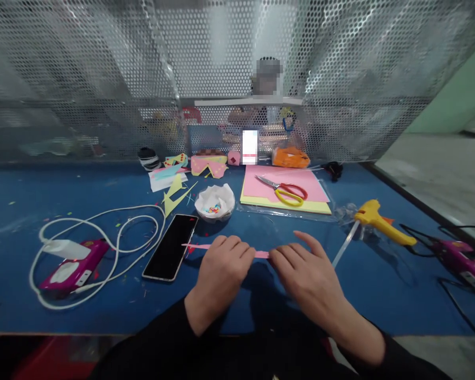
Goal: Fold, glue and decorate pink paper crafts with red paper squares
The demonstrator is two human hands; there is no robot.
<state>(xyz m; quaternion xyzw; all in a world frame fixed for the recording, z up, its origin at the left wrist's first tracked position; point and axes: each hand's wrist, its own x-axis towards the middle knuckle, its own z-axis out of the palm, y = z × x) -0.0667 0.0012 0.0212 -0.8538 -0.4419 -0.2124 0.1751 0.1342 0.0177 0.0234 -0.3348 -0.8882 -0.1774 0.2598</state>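
A narrow pink paper strip runs between my two hands, just above the blue table. My left hand is closed round its middle, and a pointed end sticks out to the left over the phone. My right hand pinches the other end, with one finger raised; that end is hidden under the fingers. Left of my hands lies a black-screened phone. Beyond them stands a bowl lined with white paper, holding small coloured scraps. Red-and-yellow-handled scissors rest open on pink and yellow paper sheets.
A yellow glue gun with a glue stick lies at right, near a purple power strip. Another purple power strip with a looped white cable is at left. Paper cutouts line the back before a perforated metal screen.
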